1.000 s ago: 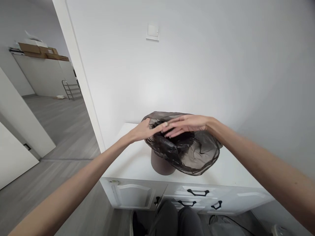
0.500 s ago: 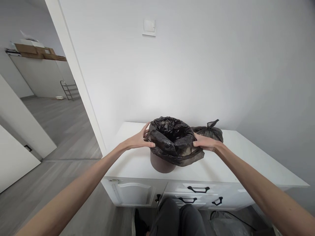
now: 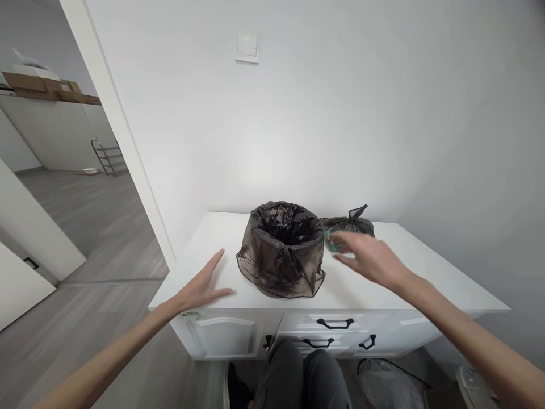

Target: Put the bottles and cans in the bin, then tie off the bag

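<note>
A small bin lined with a black plastic bag (image 3: 281,250) stands on a white cabinet top (image 3: 417,272); the bag hangs down over the bin's sides. My left hand (image 3: 200,287) lies flat and open on the cabinet top, left of the bin and clear of it. My right hand (image 3: 368,258) hovers open to the right of the bin, fingers stretched out and holding nothing, in front of a tied black bag (image 3: 349,227) that sits behind the bin. Something small and green shows at my right fingertips; I cannot make it out.
The cabinet has a door (image 3: 225,335) and drawers with black handles (image 3: 334,324). A white wall with a switch plate (image 3: 247,46) rises behind it. An open doorway (image 3: 63,187) lies to the left. My knees (image 3: 306,375) are below, with a bag (image 3: 387,386) on the floor.
Both hands have let go of the bag rim and pulled away from the bin. The bag now hangs down over the bin's sides. The left hand has dropped to the cabinet top.
</note>
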Action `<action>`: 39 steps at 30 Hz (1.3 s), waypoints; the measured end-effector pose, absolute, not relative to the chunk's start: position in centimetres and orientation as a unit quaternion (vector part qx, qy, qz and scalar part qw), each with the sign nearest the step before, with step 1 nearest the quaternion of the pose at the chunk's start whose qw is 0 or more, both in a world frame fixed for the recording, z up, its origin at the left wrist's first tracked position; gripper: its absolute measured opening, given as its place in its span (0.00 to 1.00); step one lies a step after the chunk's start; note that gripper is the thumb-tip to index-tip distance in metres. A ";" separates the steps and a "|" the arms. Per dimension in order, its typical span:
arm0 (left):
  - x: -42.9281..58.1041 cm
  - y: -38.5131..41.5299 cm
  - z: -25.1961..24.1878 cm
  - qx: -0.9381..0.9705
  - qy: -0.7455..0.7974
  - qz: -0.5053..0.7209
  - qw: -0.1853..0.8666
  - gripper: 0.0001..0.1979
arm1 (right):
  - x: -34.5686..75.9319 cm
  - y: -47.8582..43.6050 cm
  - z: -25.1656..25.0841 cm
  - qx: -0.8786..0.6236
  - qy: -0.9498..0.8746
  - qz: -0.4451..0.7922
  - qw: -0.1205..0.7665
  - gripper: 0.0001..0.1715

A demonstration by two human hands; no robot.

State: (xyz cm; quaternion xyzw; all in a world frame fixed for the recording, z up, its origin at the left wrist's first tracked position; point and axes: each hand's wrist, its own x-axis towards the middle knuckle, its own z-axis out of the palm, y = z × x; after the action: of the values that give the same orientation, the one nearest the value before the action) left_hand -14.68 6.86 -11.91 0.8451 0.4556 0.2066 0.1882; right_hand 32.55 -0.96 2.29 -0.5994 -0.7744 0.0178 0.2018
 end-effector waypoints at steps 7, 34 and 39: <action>-15.4 9.9 -15.7 0.782 0.570 0.235 0.086 0.43 | 27.1 -2.1 6.2 -0.488 -0.832 0.111 0.239 0.25; -15.2 10.3 -17.2 0.797 0.559 0.227 0.009 0.32 | 47.4 -7.9 3.4 -0.769 -0.585 -0.053 0.253 0.22; -15.2 10.3 -17.2 0.795 0.563 0.225 0.009 0.32 | 50.1 -7.1 2.1 -0.805 -0.540 -0.018 0.244 0.16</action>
State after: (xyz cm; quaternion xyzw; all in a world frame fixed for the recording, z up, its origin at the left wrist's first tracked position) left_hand -15.15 10.31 -17.21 0.7950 0.5634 0.2247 0.0088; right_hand 50.11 -7.11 2.14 -0.8053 -0.5401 -0.0184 0.2440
